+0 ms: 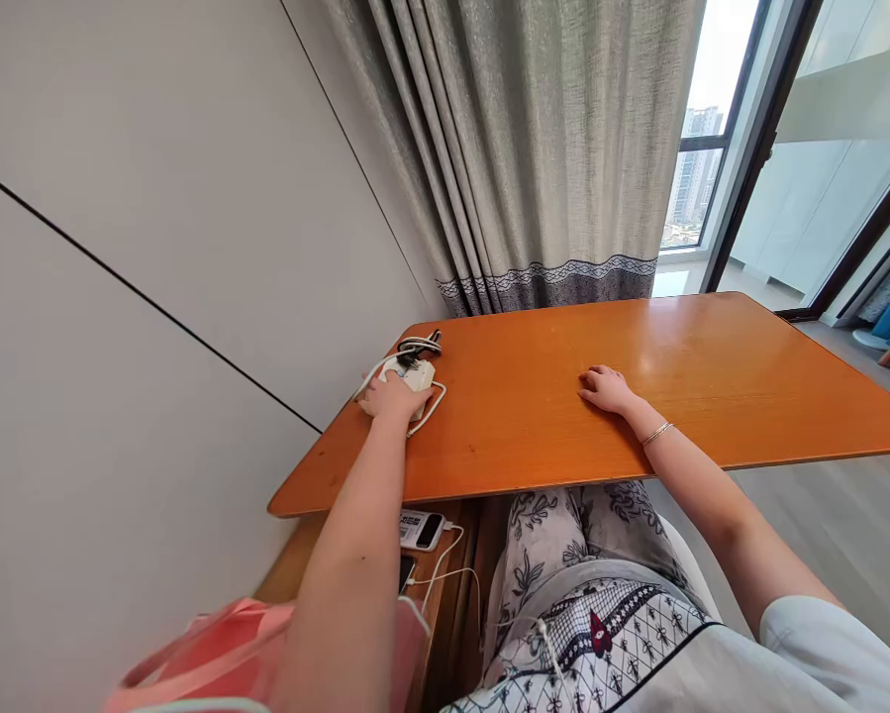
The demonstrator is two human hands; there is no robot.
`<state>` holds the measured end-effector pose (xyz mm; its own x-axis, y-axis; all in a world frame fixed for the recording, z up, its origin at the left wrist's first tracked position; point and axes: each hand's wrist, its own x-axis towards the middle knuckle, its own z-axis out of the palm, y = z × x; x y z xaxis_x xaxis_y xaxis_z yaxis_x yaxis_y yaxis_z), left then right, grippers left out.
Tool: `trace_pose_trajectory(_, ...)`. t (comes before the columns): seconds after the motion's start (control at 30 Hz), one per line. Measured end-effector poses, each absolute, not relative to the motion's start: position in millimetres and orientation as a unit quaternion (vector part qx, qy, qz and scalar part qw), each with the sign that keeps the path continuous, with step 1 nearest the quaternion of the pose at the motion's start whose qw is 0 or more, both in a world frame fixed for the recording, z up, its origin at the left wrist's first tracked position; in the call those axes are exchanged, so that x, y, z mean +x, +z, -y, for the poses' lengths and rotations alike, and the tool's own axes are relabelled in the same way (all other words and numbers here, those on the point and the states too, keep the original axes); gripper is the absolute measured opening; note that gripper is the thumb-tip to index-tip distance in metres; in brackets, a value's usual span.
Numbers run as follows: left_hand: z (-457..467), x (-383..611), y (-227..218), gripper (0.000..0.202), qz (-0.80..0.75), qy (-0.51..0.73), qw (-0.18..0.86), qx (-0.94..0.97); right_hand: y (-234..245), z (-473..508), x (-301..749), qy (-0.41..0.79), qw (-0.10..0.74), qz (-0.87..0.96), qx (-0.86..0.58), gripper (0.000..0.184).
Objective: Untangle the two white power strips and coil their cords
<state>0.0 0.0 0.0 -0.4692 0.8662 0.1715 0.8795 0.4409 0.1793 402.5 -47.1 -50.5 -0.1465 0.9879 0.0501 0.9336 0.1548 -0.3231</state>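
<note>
At the left end of the orange-brown table, my left hand point(392, 398) is wrapped over a white blocky thing with a cord, which looks like a power strip point(420, 378). A white cable point(439, 401) loops around it, and a black cable or plug point(421, 347) lies against its far side. My palm and fingers hide much of the block. Near the middle of the table, my right hand point(605, 387) rests on the bare wood with nothing in it, its fingers slightly bent. A thin bracelet point(657, 433) circles that wrist.
The wooden table point(519, 416) spans in front of my lap. Below its left edge, a white device with a dark screen point(424, 530) and a white charging cord point(459, 571) lie on a wooden surface. A pink bag point(214, 654) sits at lower left. Curtains point(555, 149) hang behind.
</note>
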Motion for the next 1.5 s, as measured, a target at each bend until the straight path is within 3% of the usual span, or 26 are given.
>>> trace_pose_trajectory(0.17,-8.4,-17.0,-6.5,0.09,0.855,-0.045,-0.011,-0.516,-49.8,47.7,401.8,0.106,0.126,0.751,-0.639,0.047)
trace_pose_trajectory(0.37,-12.9,-19.2,-2.3,0.087,0.859,-0.037,-0.025,-0.51,-49.5,48.8,401.4,0.103,0.128,0.751,-0.64,0.046)
trace_pose_trajectory(0.93,-11.9,43.2,-1.6,0.067,0.808,-0.226,-0.126,-0.53,-52.0,46.1,401.4,0.112,0.143,0.743,-0.644,0.045)
trace_pose_trajectory(1.1,-5.5,98.6,1.9,0.059,0.714,-0.26,-0.193,-0.62,-54.6,44.2,398.6,0.11,0.179,0.723,-0.658,0.058)
trace_pose_trajectory(1.33,29.2,167.3,4.5,0.055,0.531,-0.226,-0.381,-0.723,-54.4,38.2,405.0,0.069,0.355,0.639,-0.679,0.09)
trace_pose_trajectory(1.5,36.7,177.0,8.0,0.054,0.512,-0.204,-0.385,-0.741,-48.9,38.2,412.3,0.055,0.337,0.616,-0.71,0.077)
